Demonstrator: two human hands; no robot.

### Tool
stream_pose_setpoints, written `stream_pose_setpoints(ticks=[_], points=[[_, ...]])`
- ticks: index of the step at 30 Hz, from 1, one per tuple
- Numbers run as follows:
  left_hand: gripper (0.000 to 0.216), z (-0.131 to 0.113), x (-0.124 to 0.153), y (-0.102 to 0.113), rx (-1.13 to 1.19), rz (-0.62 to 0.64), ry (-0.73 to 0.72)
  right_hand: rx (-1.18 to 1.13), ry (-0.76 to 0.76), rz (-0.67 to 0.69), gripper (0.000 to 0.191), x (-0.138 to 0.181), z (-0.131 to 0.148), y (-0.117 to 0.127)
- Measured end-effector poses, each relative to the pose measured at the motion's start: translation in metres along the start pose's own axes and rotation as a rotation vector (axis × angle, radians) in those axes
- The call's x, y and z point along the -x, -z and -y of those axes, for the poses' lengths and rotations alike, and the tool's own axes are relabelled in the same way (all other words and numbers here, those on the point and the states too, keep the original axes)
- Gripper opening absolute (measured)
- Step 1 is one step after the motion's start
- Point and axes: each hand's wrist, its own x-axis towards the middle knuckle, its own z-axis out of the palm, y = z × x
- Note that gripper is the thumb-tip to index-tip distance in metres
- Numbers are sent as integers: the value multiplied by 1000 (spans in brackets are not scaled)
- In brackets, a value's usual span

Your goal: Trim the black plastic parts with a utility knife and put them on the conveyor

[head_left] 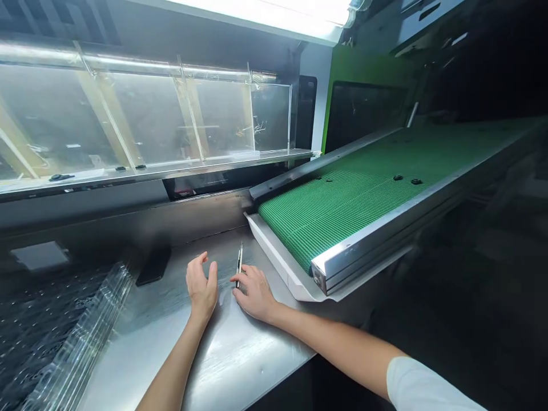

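Observation:
My right hand (256,295) is over the metal table (231,354), its thumb and fingers closed around the lower end of a slim, pointed silver-and-black tool (239,260). The tool's tip points away from me; whether it is a knife or tweezers I cannot make out. To its left, my left hand (202,290) is held above the table with thumb and fingers apart and nothing in it. A dark flat slab like a phone (154,266) lies beyond my left hand.
At the left are clear plastic trays (103,302) holding many small dark parts. A green conveyor belt (342,200) with metal side rails slopes up at the right, a few small black parts (416,181) on it. A white lip (278,262) edges its near end. Clear panels (149,114) stand behind.

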Motion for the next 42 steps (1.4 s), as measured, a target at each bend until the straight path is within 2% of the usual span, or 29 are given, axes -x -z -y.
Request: stream_pose_setpoints(ticks=[5,8,11,13,14,16,18,20,21,23,24,26,30,34,37,39,42], points=[[40,-3,4,-1,30,22,5,63,25,81,31,24,7,9],[41,-3,5,-1,54,22,25,5,81,126,30,53,26,40],[42,-2,5,-2,71,22,44,-152,307,255,20,74,66,107],[41,-1,5,-4,78,31,49,-139,483,348,26,71,97,165],[41,0,6,-6,81,38,50,-92,521,320,29,62,109,194],[40,0,7,-9,83,54,49,6,548,145,29,32,119,249],[40,0,8,-11,76,81,47,194,485,5,24,-10,103,295],[39,0,10,-13,72,110,34,421,381,9,26,-59,65,334],[38,0,11,-14,73,119,22,552,289,58,30,-83,41,349],[35,1,13,-16,79,126,-8,834,67,253,35,-128,-9,374],[34,2,13,-17,83,127,-21,955,-54,329,38,-147,-32,382],[32,3,14,-18,87,128,-37,1036,-159,351,44,-177,-70,390],[31,6,14,-19,86,138,-35,1098,-246,368,51,-201,-115,383],[30,6,15,-20,78,164,-22,1127,-231,406,39,-205,-139,373],[30,6,16,-20,79,177,-17,1133,-189,403,29,-213,-149,375],[30,6,16,-21,78,177,-11,1135,-176,376,29,-222,-153,378],[30,5,16,-21,81,179,-5,1143,-175,312,40,-237,-156,375]])
